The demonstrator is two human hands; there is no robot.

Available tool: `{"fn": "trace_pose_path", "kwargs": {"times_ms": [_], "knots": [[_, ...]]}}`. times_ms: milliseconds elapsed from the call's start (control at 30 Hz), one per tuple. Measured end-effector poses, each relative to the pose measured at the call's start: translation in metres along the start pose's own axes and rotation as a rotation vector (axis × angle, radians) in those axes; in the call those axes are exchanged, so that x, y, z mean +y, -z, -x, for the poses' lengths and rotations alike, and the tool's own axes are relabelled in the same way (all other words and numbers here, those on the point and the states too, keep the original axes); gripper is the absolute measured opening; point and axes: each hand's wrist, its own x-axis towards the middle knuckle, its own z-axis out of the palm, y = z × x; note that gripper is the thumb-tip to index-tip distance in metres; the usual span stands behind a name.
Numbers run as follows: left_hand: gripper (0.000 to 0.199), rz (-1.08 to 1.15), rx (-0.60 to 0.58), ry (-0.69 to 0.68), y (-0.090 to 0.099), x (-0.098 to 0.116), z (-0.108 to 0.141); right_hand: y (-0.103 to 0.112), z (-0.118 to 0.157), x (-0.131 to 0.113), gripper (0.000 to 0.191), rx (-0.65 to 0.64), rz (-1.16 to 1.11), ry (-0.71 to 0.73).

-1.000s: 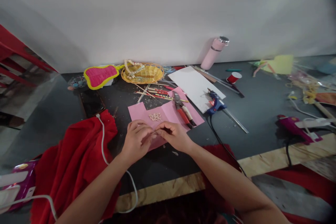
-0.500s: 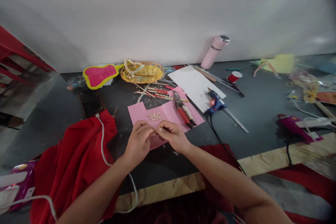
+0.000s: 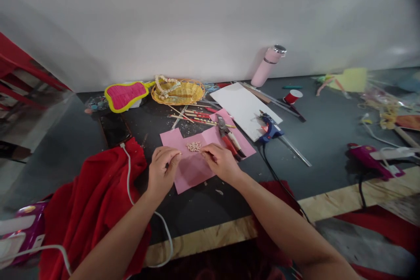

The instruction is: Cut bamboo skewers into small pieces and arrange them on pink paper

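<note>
Pale pieces (image 3: 194, 146), one pile, too small to count, on one pink paper (image 3: 192, 174). Cutters (image 3: 230, 139), one, at right. Left hand (image 3: 161, 168): grip pinched, contents indiscernible. Right hand (image 3: 223, 162): beside pile, grip unclear. Forearms (image 3: 278, 214), two, cut off near. Tabletop (image 3: 197, 211) bare nearward.

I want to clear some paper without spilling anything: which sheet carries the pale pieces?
The pink sheet, by the right hand, with the pale pieces and cutters on it; no such pieces show on the white sheet or the yellow one.
</note>
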Motion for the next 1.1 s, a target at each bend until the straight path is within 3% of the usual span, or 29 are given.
{"fn": "trace_pose_path", "kwargs": {"times_ms": [167, 300, 500, 700, 1100], "knots": [[0.014, -0.081, -0.068, -0.028, -0.005, -0.003, 0.003, -0.009, -0.004, 0.012, 0.027, 0.020, 0.173, 0.025], [0.013, -0.131, -0.120, -0.045, -0.006, 0.000, 0.004, -0.005, -0.004, 0.014, 0.033, 0.013, 0.167, 0.012], [0.010, -0.173, -0.149, -0.060, -0.004, 0.004, 0.002, 0.004, 0.001, 0.000, 0.027, 0.014, 0.033, 0.040], [0.010, -0.221, -0.150, -0.122, -0.005, 0.007, 0.003, -0.004, 0.007, -0.017, 0.019, -0.105, -0.013, 0.139], [0.007, -0.196, -0.159, -0.164, -0.008, 0.008, 0.006, -0.006, 0.008, -0.015, 0.015, -0.144, -0.004, 0.167]]}}
